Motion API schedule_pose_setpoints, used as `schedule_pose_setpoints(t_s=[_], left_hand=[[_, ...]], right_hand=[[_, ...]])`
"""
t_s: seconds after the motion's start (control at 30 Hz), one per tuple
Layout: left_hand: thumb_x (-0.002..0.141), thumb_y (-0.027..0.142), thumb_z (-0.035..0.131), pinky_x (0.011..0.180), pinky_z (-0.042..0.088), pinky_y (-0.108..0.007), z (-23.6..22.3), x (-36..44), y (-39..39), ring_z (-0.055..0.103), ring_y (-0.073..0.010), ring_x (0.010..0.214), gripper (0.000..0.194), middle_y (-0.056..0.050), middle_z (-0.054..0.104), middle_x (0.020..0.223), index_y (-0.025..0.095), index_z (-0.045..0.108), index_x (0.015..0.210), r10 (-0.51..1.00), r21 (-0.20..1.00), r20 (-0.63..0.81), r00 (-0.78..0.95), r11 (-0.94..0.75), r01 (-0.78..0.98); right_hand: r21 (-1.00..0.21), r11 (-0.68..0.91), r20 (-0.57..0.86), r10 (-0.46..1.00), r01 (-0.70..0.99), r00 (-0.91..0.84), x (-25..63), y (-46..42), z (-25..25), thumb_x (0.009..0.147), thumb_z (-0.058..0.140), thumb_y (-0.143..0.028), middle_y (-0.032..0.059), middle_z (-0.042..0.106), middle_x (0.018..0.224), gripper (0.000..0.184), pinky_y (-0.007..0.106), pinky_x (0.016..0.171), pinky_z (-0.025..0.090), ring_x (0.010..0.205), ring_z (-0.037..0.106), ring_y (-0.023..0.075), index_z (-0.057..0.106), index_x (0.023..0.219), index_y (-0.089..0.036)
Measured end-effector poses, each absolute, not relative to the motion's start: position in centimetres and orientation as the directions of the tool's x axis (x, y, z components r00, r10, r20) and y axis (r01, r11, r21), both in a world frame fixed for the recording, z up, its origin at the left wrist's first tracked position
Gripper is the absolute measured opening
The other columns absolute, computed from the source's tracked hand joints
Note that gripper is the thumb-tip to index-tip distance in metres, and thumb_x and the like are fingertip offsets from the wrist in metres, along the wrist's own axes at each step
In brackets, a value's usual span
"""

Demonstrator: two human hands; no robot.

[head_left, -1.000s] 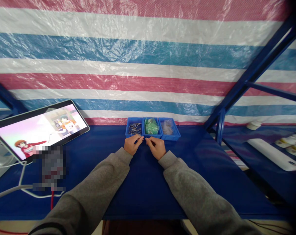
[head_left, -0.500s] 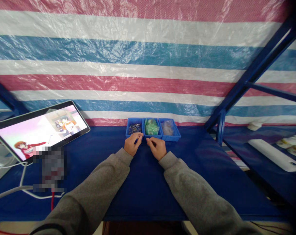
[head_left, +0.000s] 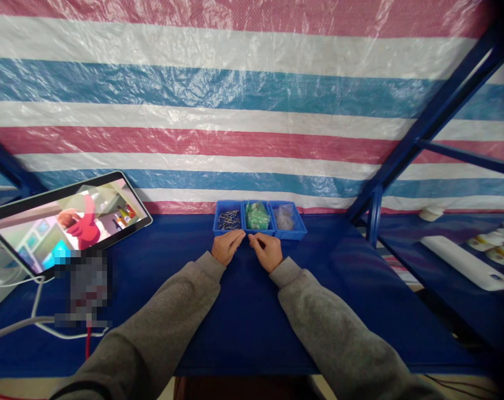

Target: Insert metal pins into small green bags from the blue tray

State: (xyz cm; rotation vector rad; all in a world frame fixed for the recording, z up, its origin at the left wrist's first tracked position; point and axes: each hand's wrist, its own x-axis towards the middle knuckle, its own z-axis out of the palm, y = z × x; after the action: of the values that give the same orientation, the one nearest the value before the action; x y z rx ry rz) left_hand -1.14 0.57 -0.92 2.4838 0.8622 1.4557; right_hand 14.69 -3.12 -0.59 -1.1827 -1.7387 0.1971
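My left hand [head_left: 225,248] is just in front of the left blue bin [head_left: 216,226], thumb and fingers pressed together in a pinch. Small metal screw-like pieces [head_left: 229,220] fill that bin. Fingers curled, my right hand [head_left: 268,251] faces it a short gap away, below the middle bin, which has green plastic bags [head_left: 258,215]. Whatever either pinch may contain is too small to make out. Clear plastic bags [head_left: 285,216] lie in the right blue bin [head_left: 295,235]. The three bins stand side by side against the striped sheet.
On the left, a tablet [head_left: 68,222] playing a cartoon leans at the back, with a blurred-out object and white cables [head_left: 64,335] before it. A blue metal frame [head_left: 374,219] rises to the right. Beyond it lie a long white object [head_left: 464,262] and several small containers [head_left: 502,244].
My left thumb and fingers have come closer together, lowering slightly. My right hand stays nearly in place. The tablet's picture has changed.
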Motion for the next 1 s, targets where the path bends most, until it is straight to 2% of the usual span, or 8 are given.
schedule_pose_setpoints(t_s=[0.1,0.23,0.53,0.63,0.8,0.9,1.0], left_hand=[[0.089,0.023,0.047,0.073,0.052,-0.023,-1.21,-1.23,0.8,0.064,-0.0127,0.077,0.02,-0.006,0.068,0.088,0.015,0.064,0.095,0.488,0.361,0.795,0.36,-0.858,0.366],[0.088,0.024,0.049,0.068,0.052,-0.023,-1.15,-1.41,0.9,0.062,-0.0112,0.071,0.022,-0.004,0.066,0.081,0.016,0.063,0.103,0.473,0.36,0.808,0.351,-0.869,0.34],[0.095,0.022,0.027,0.068,0.049,-0.024,-1.09,-1.48,1.1,0.055,-0.0103,0.067,0.038,-0.005,0.06,0.08,0.017,0.051,0.123,0.511,0.379,0.761,0.399,-0.85,0.366],[0.094,0.023,0.033,0.065,0.049,-0.022,-1.33,-1.38,1.13,0.054,-0.0089,0.062,0.033,-0.003,0.063,0.078,0.018,0.055,0.118,0.54,0.42,0.753,0.377,-0.835,0.356],[0.087,0.03,0.051,0.061,0.048,-0.019,-1.22,-1.16,0.88,0.057,-0.0083,0.057,0.019,0.0,0.065,0.069,0.017,0.064,0.088,0.589,0.461,0.74,0.324,-0.796,0.392],[0.086,0.031,0.051,0.063,0.048,-0.02,-0.91,-1.13,0.73,0.059,-0.0093,0.059,0.021,0.0,0.065,0.065,0.017,0.065,0.08,0.586,0.433,0.74,0.331,-0.791,0.432],[0.088,0.031,0.049,0.066,0.049,-0.022,-0.76,-1.12,0.74,0.06,-0.0107,0.063,0.023,-0.002,0.066,0.068,0.017,0.065,0.081,0.577,0.41,0.751,0.32,-0.788,0.459]], right_hand=[[-0.597,0.507,0.623,0.781,0.622,-0.038,14.73,-3.12,-0.59,0.09,0.042,-0.034,-0.0002,0.055,0.053,0.038,0.023,0.054,0.034,0.049,0.047,0.0102,0.057,0.06,-0.018],[-0.598,0.505,0.624,0.781,0.622,-0.034,14.79,-3.06,-0.54,0.09,0.042,-0.034,0.0003,0.056,0.054,0.038,0.023,0.055,0.035,0.049,0.048,0.0104,0.057,0.059,-0.017],[-0.598,0.5,0.628,0.778,0.626,-0.022,14.8,-3.07,-0.37,0.09,0.041,-0.034,-0.0005,0.053,0.051,0.039,0.023,0.053,0.034,0.048,0.046,0.0103,0.057,0.059,-0.018],[-0.599,0.496,0.628,0.778,0.629,-0.016,14.8,-3.08,-0.42,0.09,0.041,-0.034,-0.0004,0.054,0.052,0.038,0.023,0.053,0.034,0.048,0.046,0.0102,0.057,0.059,-0.018],[-0.6,0.486,0.629,0.778,0.635,-0.001,14.82,-2.99,-0.65,0.09,0.041,-0.034,-0.0003,0.054,0.052,0.039,0.023,0.053,0.034,0.048,0.046,0.0102,0.058,0.059,-0.017],[-0.608,0.48,0.627,0.779,0.632,0.011,14.9,-3.02,-0.66,0.089,0.042,-0.033,-0.0001,0.054,0.053,0.037,0.023,0.054,0.036,0.05,0.048,0.0107,0.058,0.06,-0.017],[-0.644,0.473,0.618,0.785,0.601,0.044,14.95,-3.15,-0.58,0.089,0.043,-0.033,0.0011,0.059,0.061,0.028,0.023,0.057,0.039,0.055,0.053,0.012,0.062,0.074,-0.018]])
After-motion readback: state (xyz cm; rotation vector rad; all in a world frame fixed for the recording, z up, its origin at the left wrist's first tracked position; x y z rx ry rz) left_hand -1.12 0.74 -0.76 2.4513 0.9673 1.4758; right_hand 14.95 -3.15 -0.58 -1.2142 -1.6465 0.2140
